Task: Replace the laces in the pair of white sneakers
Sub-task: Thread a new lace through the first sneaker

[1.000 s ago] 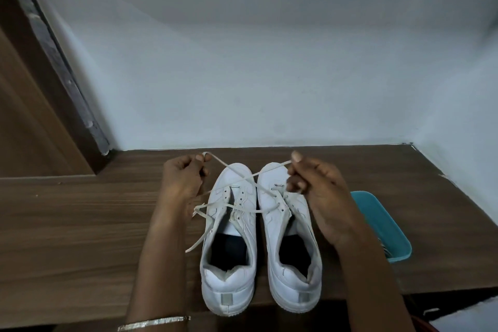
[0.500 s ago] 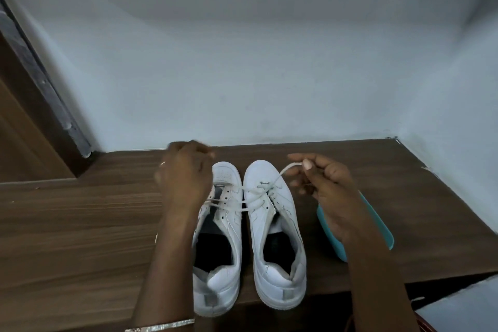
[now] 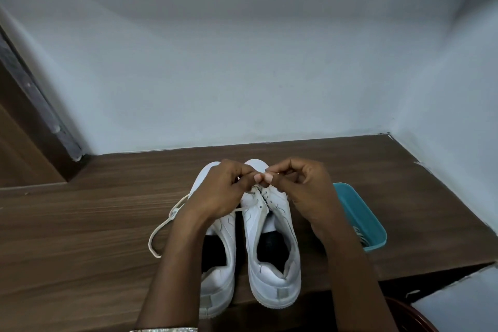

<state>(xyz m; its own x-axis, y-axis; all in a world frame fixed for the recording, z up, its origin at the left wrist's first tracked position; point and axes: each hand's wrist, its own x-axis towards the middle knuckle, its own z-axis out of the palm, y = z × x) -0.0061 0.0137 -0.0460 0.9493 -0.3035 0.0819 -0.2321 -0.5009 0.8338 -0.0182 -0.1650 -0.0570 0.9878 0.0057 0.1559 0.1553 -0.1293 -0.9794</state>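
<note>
The left sneaker point(image 3: 221, 286) and right sneaker point(image 3: 272, 272) stand side by side, touching, on the wooden surface point(image 3: 80, 224), heels at 6 o'clock and toes at 12 o'clock toward the wall point(image 3: 242, 75).

The left hand point(image 3: 221, 194) and right hand point(image 3: 307, 188) meet over the toe end of the right sneaker. The fingers point(image 3: 258, 177) of both are drawn in narrow, thumb tips almost touching, each pinching a short bit of lace point(image 3: 161, 229) just above the lowest eyelets. A free length of lace comes out from under the left hand and curls across the surface at 9 o'clock of the left sneaker. I cannot tell whether it is the same piece that the fingers pinch.

A teal tray point(image 3: 376, 244) sits at 3 o'clock, just beside the right forearm, with something striped in its near corner that is too small to make out.

The job looks to be at an early stage. On the right sneaker, lace shows only at the eyelets nearest the toe. The eyelets toward the tongue opening look bare, and the tongue lies loose. Most of the left sneaker's eyelets are hidden under the left hand, so its state is unclear, though one strand crosses the gap between the two shoes. Threading up the remaining eyelets on both shoes, and tying off, seems yet to come.
</note>
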